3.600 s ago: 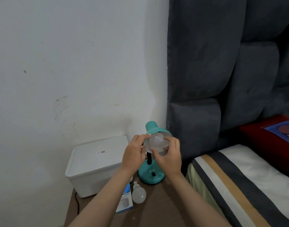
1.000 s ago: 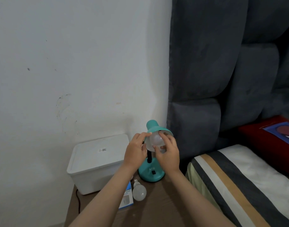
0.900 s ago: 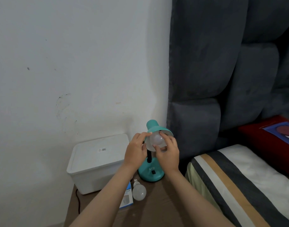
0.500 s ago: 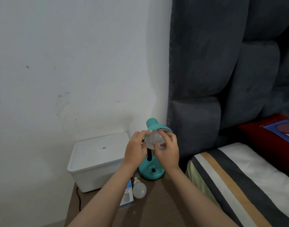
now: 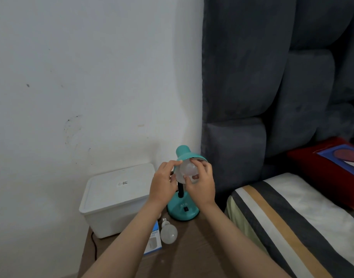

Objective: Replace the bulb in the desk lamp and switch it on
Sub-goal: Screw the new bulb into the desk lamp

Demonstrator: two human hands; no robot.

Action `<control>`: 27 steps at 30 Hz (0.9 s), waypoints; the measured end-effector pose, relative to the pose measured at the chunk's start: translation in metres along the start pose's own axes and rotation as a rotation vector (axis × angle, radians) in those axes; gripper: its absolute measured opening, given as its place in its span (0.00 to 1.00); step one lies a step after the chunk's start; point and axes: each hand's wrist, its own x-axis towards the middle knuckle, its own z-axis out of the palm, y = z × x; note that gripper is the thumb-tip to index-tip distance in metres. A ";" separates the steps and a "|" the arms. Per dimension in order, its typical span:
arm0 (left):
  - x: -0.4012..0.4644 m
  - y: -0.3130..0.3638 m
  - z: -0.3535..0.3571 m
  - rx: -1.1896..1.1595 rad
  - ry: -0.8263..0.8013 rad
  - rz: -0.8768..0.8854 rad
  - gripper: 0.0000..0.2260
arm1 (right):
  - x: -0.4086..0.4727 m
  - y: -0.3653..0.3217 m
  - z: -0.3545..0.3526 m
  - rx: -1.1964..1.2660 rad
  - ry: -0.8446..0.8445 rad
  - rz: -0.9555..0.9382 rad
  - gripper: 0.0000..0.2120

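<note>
- A small brown desk [image 5: 192, 253] is wedged into the corner, with a scuffed white wall [image 5: 92, 77] behind it and a dark grey padded headboard [image 5: 262, 77] just to its right.
- The teal desk lamp [image 5: 183, 211] stands at the desk's back edge, toward the right corner, its shade tipped toward the person.
- The right hand [image 5: 202, 183] has its fingers closed around the white bulb [image 5: 189, 169] sitting in the shade.
- The left hand [image 5: 162, 181] pinches the shade's left rim, fingers curled.
- A white lidded box [image 5: 116, 197] fills the back left corner.
- A loose bulb [image 5: 168, 233] lies in front of the lamp base, touching a blue and white carton [image 5: 154, 241] partly hidden by the left forearm.
- A black cord [image 5: 94, 245] runs down the desk's left edge.
- Beside the desk lies a bed with a striped cover [image 5: 282, 227] and a red pillow [image 5: 328, 171].
</note>
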 end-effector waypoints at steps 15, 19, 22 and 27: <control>0.001 0.003 -0.001 0.020 -0.016 -0.005 0.21 | 0.002 0.001 -0.001 -0.023 -0.009 0.033 0.22; -0.002 0.008 -0.005 -0.015 -0.079 -0.057 0.21 | 0.003 0.000 -0.004 -0.080 -0.078 0.036 0.23; -0.007 0.011 -0.012 -0.019 -0.135 -0.076 0.22 | 0.001 -0.005 -0.008 -0.112 -0.123 0.032 0.25; -0.036 0.004 -0.033 0.035 -0.138 -0.173 0.24 | -0.024 -0.018 -0.003 -0.126 0.056 -0.104 0.20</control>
